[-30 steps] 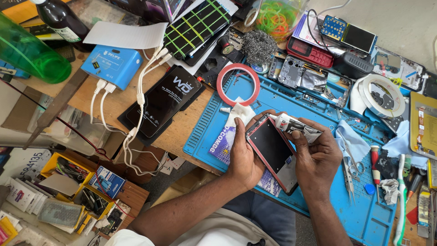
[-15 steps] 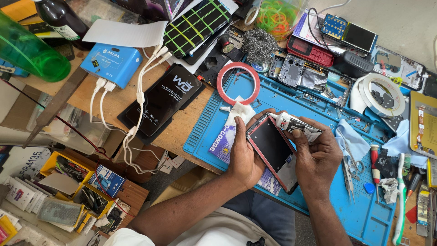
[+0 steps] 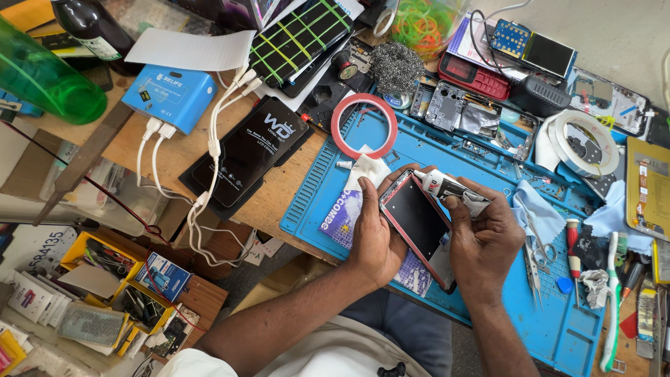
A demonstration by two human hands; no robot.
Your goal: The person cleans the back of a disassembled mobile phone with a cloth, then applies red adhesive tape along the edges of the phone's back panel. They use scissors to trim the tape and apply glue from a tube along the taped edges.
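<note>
While the left hand (image 3: 373,237) cups the side and underside of a red-framed phone (image 3: 419,227), fingers wrapped round its edge, the right hand (image 3: 485,241) pinches a small white glue tube (image 3: 447,187) whose nozzle rests at the phone's upper corner. Both hands are clamped on what they hold, close together over the blue silicone work mat (image 3: 558,328). The phone sits tilted, dark screen side up, just above the mat's near half. A white tissue (image 3: 368,167) lies just beyond the left thumb, and a ring of red tape (image 3: 363,126) lies past that. To the right on the mat are tweezers and scissors (image 3: 536,255), a blue cloth (image 3: 537,213) and a roll of white tape (image 3: 583,143). The mat overlaps a worn wooden bench (image 3: 167,150) crowded with a dark phone box (image 3: 248,150), a blue charging hub (image 3: 169,96) with white cables (image 3: 209,146), a green bottle (image 3: 42,80) and what looks like steel wool (image 3: 396,68), though it is small. Phone frames and boards (image 3: 453,112) line the mat's far edge. Below the bench, open drawers of yellow trays (image 3: 105,258) hold small parts.
</note>
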